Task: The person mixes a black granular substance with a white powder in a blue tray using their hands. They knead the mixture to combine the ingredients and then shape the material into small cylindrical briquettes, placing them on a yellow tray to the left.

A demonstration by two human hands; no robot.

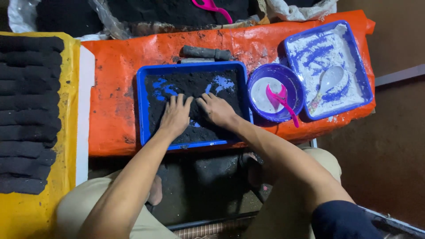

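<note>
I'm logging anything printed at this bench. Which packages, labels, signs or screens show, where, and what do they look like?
No labels, signs or screens show.
Clear plastic bag: top edge, behind the orange sheet, crumpled, holding black powder.
White bag: top right, crumpled, contents not visible.

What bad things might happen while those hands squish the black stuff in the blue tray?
1. Both hands, left hand and right hand, press flat in the black powder; pushing hard might spill it over the blue tray rim onto the orange sheet.
2. The purple bowl with its pink scoop sits right beside the tray, so the right forearm might bump it.
</note>
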